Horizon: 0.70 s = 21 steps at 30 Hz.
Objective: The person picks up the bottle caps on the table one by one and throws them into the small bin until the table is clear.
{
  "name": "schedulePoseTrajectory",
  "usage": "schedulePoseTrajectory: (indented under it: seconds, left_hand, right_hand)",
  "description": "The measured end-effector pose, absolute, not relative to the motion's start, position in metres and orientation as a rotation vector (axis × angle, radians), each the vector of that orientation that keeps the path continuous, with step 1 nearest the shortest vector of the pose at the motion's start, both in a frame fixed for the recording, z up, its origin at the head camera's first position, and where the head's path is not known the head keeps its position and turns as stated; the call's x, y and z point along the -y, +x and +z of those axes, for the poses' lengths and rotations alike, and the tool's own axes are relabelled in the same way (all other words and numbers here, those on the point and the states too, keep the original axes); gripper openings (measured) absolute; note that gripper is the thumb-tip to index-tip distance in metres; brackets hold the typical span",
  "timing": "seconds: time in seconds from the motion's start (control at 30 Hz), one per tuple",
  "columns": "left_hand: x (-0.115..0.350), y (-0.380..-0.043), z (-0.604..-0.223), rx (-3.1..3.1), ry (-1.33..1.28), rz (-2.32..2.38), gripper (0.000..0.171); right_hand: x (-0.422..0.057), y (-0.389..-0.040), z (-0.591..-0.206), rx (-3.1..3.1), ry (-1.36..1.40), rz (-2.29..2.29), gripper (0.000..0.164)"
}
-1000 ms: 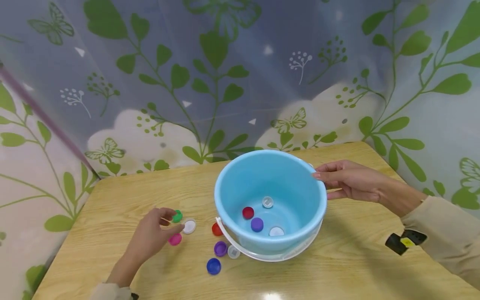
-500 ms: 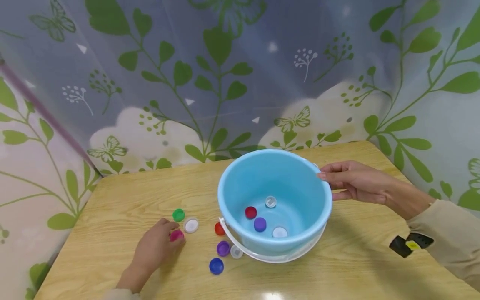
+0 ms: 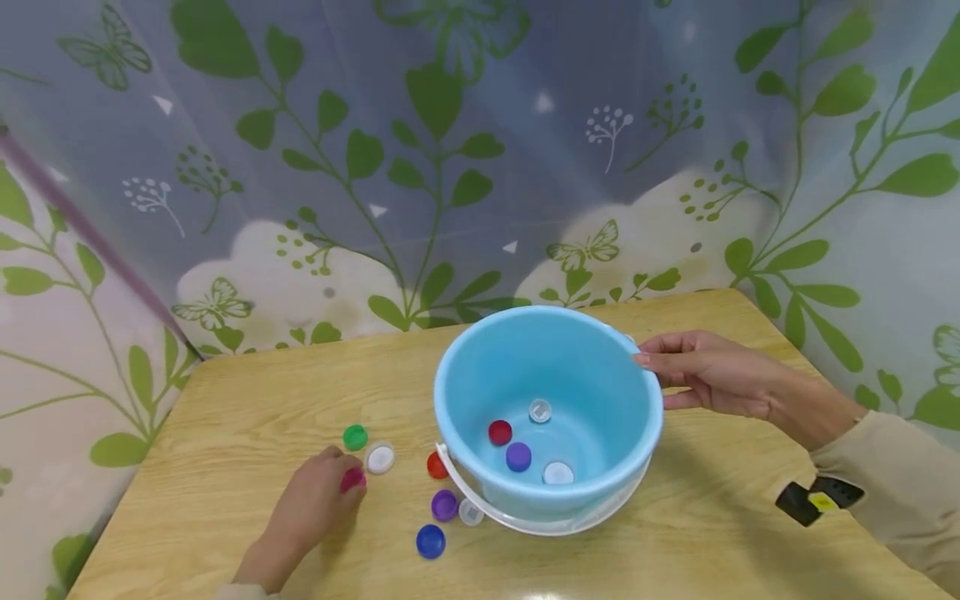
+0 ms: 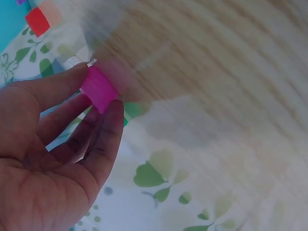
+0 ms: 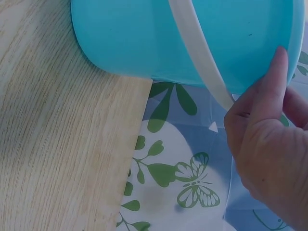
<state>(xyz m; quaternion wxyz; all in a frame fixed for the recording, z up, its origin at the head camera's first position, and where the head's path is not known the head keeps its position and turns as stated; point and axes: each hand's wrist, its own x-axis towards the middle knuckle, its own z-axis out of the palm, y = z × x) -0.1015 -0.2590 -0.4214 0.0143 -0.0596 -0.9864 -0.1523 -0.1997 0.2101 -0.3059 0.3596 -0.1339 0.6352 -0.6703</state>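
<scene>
Between left fingers (image 4: 109,130), pink cap (image 4: 98,90) pinched; white cap (image 3: 380,457) seen just right of them, blue bucket (image 3: 543,358) farther right, its rim (image 3: 547,492) gripped by right fingers (image 5: 274,91).

1. Head view: bright, fairly even light; small white glare spot (image 3: 543,596) on the table (image 3: 262,400) at the bottom edge.
2. Soft shadows (image 3: 750,525) noted on the table, right of the bucket (image 3: 547,358); another beneath the left hand (image 3: 311,500).
3. Left wrist view: dim, hazy; wood grain streaked by blur, pink cap (image 4: 99,89) ghosted along 1 edge.
4. Right wrist view: dim, bluish; curtain (image 5: 192,183) print legible.
</scene>
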Motion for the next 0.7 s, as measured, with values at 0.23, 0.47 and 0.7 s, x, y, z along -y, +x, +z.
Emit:
schedulePoseTrajectory:
  seconds: [0.23, 0.47, 0.7]
  left_hand:
    - [0.266, -0.104, -0.397, 2.999, -0.178, -0.702, 0.026]
    - [0.248, -0.116, -0.333, 2.802, -0.34, -0.793, 0.026]
    - [0.208, -0.13, -0.293, 2.651, -0.451, -0.75, 0.029]
  right_hand:
    - [-0.209, -0.2, -0.308, -1.681, -0.319, -1.723, 0.026]
    - [-0.209, -0.199, -0.307, -1.656, -0.313, -1.742, 0.024]
    - [-0.21, -0.198, -0.309, -1.648, -0.29, -1.754, 0.027]
